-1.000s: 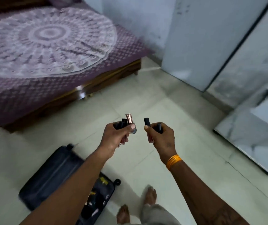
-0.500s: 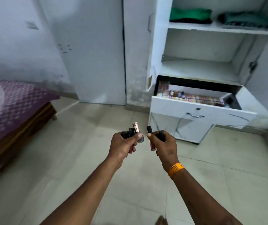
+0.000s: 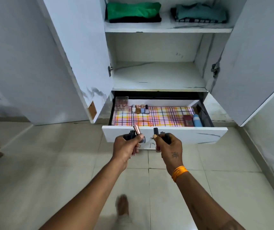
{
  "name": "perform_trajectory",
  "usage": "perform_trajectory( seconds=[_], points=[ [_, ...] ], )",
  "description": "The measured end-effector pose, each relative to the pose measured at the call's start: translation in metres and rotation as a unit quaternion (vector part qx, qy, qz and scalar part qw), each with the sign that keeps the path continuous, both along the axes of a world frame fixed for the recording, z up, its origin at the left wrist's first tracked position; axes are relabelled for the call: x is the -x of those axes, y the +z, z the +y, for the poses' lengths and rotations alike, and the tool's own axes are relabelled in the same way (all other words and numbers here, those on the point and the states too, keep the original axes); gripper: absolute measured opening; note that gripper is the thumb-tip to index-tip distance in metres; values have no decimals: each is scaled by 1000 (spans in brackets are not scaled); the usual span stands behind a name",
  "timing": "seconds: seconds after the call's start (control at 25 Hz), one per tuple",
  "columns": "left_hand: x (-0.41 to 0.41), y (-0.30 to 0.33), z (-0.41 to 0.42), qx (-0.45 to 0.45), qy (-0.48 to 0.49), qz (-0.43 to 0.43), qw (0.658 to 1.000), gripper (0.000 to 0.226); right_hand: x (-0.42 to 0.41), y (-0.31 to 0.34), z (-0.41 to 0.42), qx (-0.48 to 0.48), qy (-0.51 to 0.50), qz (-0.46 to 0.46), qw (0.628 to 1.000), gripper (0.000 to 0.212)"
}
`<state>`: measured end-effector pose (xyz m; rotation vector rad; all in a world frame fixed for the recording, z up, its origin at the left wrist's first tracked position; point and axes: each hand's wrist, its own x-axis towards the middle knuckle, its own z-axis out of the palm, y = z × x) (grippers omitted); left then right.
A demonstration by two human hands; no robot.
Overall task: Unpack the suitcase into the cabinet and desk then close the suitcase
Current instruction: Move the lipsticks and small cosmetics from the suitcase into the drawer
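Both hands carry makeup tubes toward the open drawer (image 3: pixel 164 135): left hand (image 3: pixel 126 149) fingers curled around 1 bundle (image 3: pixel 133 134), right hand (image 3: pixel 169 146) clamped on another (image 3: pixel 160 136), likely for unloading beside the bottles (image 3: pixel 140 109).

Glossy marble-look white laminate fronts the open cabinet drawer (image 3: pixel 182 135), lined with smooth pink-and-yellow checked paper (image 3: pixel 154 117). At twelve o'clock, soft folded green cloth (image 3: pixel 133 9) lies on a shelf. Below, pale matt floor tiles (image 3: pixel 66 163); shiny rose-gold metallic lipstick tube (image 3: pixel 137 129) glints.
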<state>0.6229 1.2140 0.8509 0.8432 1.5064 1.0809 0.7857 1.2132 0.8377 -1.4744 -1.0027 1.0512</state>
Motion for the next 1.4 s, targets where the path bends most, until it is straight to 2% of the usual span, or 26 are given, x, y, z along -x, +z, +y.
perform_trajectory(
  seconds=[0.2, 0.36, 0.48, 0.56, 0.76, 0.96, 1.2, 1.32, 1.4],
  points=[
    [-9, -41, 148, 14, -51, 45, 998, 27, -12, -27, 124, 26, -43, -5, 999, 24],
    [-25, -79, 233, 74, -77, 78, 991, 31, -16, -48, 186, 74, -78, -1, 994, 36],
    [-42, -98, 295, 116, -107, 147, 976, 29, -27, -65, 231, 104, -67, -15, 992, 42],
    [-53, -108, 320, 126, -119, 193, 966, 39, -37, -80, 253, 124, -53, -23, 991, 45],
    [-79, -140, 367, 136, -123, 284, 941, 32, -65, -116, 313, 169, -24, -37, 985, 42],
    [-106, -149, 399, 144, -154, 451, 867, 31, -91, -136, 366, 213, 50, -61, 974, 38],
    [-119, -168, 403, 143, -180, 505, 832, 34, -110, -155, 404, 207, 141, -141, 958, 34],
    [-119, -167, 394, 27, -144, 548, 823, 34, -109, -166, 412, 232, 145, -206, 939, 51],
    [-118, -161, 392, -33, -190, 548, 814, 27, -107, -173, 411, 233, 138, -251, 929, 59]
  ],
)
